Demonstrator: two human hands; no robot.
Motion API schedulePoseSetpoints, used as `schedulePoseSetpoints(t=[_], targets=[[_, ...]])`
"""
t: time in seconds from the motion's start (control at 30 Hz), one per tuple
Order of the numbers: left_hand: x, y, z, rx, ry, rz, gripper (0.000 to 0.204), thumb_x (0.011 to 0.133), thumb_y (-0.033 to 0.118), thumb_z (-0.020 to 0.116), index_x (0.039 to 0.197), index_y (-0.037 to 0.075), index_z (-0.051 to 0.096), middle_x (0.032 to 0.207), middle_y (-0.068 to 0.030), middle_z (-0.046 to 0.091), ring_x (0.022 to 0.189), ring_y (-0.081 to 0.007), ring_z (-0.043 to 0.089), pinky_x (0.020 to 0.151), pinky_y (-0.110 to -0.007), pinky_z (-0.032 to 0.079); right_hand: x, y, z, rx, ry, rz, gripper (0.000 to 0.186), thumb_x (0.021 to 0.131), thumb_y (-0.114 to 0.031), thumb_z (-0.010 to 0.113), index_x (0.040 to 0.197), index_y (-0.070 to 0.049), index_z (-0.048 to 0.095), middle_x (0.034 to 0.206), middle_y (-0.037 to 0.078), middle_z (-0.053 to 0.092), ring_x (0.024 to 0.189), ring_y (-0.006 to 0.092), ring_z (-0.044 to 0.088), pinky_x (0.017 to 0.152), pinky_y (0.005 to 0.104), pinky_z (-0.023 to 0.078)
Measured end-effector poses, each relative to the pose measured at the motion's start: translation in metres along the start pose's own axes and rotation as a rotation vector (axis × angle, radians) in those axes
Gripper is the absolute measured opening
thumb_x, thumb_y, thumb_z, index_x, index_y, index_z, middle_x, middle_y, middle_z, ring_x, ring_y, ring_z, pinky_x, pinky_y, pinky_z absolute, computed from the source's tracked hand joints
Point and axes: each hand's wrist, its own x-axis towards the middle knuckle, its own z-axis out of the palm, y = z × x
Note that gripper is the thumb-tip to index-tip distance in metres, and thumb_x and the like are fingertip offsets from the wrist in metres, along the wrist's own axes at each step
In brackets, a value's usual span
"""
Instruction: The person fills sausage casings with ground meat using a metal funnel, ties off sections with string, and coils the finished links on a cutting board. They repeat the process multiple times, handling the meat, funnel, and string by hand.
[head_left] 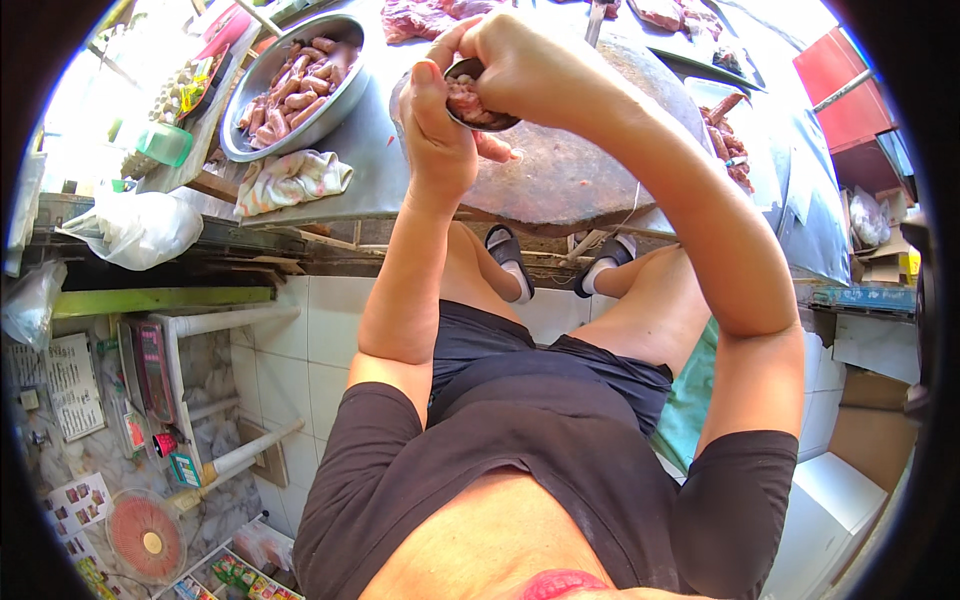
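Note:
Above the round chopping board [600, 165] my left hand [440, 125] is closed around the side of a metal funnel [499, 124], thumb pointing up. Chunks of minced meat [464, 98] fill its mouth; the lower end of the funnel is hidden. My right hand [515, 70] is bent over the rim, its closed fingers pressed into the meat. Just beneath the hands, a piece of sausage [493, 148] lies on the board. To the left, a steel basin [236, 140] holds many short sausages [300, 90].
A stained cloth [292, 183] lies at the table's front edge beside the basin. Raw meat [420, 18] sits at the back, and a tray [765, 130] with more sausages is on the right. A plastic bag [135, 228] and green container [165, 145] are at left.

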Motion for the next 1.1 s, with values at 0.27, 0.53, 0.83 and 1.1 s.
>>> schedulePoseSetpoints(t=[0.27,0.53,0.83,1.1], targets=[[-0.005,0.003,-0.001,-0.076,-0.053,-0.034,0.081,0.101,0.067,0.029,0.14,0.0,0.053,0.105,-0.0135,0.07,0.072,-0.0192,0.072,0.04,-0.028,0.057,0.002,-0.011,-0.06,0.341,-0.588,0.334,0.021,0.083,-0.009,0.07,0.096,0.006,0.071,0.077,0.004,0.068,0.064,0.0124,0.063,0.06,0.0278,0.052],[-0.005,-0.001,0.002,-0.066,-0.052,-0.021,0.083,0.101,0.068,0.028,0.141,0.0,0.053,0.11,-0.0136,0.07,0.077,-0.0183,0.072,0.04,-0.026,0.055,-0.007,-0.016,-0.019,0.047,-0.158,0.17,0.016,0.08,-0.009,0.07,0.086,0.006,0.071,0.072,0.008,0.067,0.062,0.0136,0.063,0.059,0.0283,0.051],[-0.008,-0.009,-0.01,-0.033,-0.004,0.046,0.083,0.104,0.066,0.021,0.134,-0.001,0.059,0.075,-0.0029,0.065,0.058,-0.0121,0.057,0.043,-0.024,0.041,-0.014,-0.001,-0.052,0.488,-0.424,0.384,0.016,0.088,-0.007,0.061,0.093,0.0,0.074,0.072,0.011,0.068,0.066,0.0152,0.065,0.061,0.0306,0.051],[-0.041,-0.036,-0.032,-0.441,0.353,-0.206,0.089,0.1,0.073,0.018,0.118,-0.001,0.063,0.053,-0.0007,0.044,0.04,-0.0129,0.036,0.042,-0.026,0.031,-0.102,0.026,0.081,-0.105,0.053,0.172,0.04,0.089,-0.002,0.059,0.128,-0.003,0.064,0.107,0.019,0.072,0.099,0.034,0.07,0.088,0.0396,0.056]])
